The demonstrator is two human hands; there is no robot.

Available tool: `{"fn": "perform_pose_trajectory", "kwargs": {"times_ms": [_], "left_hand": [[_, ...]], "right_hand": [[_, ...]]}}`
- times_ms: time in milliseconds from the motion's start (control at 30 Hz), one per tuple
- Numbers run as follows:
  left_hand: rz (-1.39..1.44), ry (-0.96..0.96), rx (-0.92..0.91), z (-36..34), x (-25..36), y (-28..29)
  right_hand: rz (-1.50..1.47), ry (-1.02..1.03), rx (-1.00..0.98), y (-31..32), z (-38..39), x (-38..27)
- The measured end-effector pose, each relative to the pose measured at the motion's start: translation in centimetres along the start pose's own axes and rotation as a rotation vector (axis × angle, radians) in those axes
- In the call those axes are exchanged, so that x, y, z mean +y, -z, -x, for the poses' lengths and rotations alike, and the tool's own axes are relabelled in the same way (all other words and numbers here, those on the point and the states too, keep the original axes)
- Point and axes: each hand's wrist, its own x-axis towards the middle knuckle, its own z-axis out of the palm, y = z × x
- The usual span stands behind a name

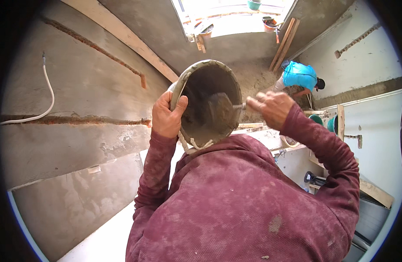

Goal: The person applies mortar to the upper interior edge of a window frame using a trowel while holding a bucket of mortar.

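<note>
A mortar-caked bucket (205, 81) is held up in front of my chest, tilted so that its mouth faces me. My left hand (167, 117) grips its left rim, thumb over the edge and fingers hidden behind the wall. A pale rope (202, 145) hangs at its lower rim. My right hand (273, 109) is closed round the handle of a trowel, to the right of the bucket. The trowel's grey, mortar-covered blade (221, 110) reaches inside over the right rim. Wet grey mortar (193, 120) coats the inside; how deep it lies is hard to tell.
Beyond the bucket, a person in a blue shirt (300, 75) bends low. Planks (285, 43) lean by the bright window opening (236, 28), where a bucket (269, 25) stands. A white cable (50, 89) hangs from the left wall. Green buckets (332, 124) and boards are at right.
</note>
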Motion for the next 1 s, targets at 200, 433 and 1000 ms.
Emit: {"fn": "perform_pose_trajectory", "kwargs": {"times_ms": [200, 433, 1000], "left_hand": [[0.046, -0.037, -0.029, -0.6, -0.3, -0.1], [0.039, -0.009, -0.053, -0.9, 0.2, -0.7], [0.092, -0.010, 0.073, -0.7, -1.8, -1.5]], "right_hand": [[0.061, -0.206, -0.143, 0.1, -1.8, 2.2], [0.059, -0.126, -0.141, -2.7, -2.6, 1.7], [-0.474, 0.043, -0.149, -6.7, -4.7, 0.6]]}}
